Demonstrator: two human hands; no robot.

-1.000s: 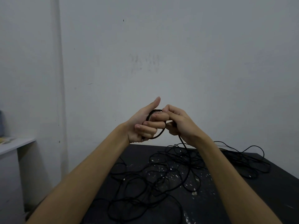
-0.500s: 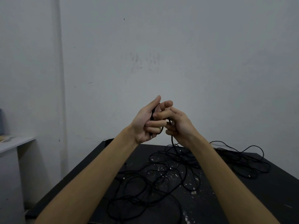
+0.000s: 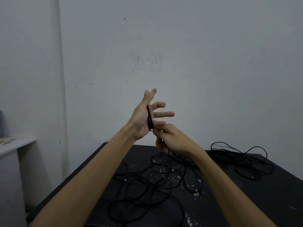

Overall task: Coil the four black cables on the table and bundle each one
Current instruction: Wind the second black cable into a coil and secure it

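The paint-flecked black table [image 3: 270, 194] bears the tangled thin black cables [image 3: 164, 177]. Above it the left hand [image 3: 144, 118] spreads straight fingers as a former – small black coil [image 3: 150, 118] against its palm – while the right hand [image 3: 170, 138], fingers curled, seemingly feeds cable.

Arms: two bare forearms, entering from the lower left and lower right of the frame, no sleeves in view.
Hands: left hand [image 3: 142, 119] and right hand [image 3: 170, 139], both bare, no gloves.
Wrists: no watch, band or jewellery visible.
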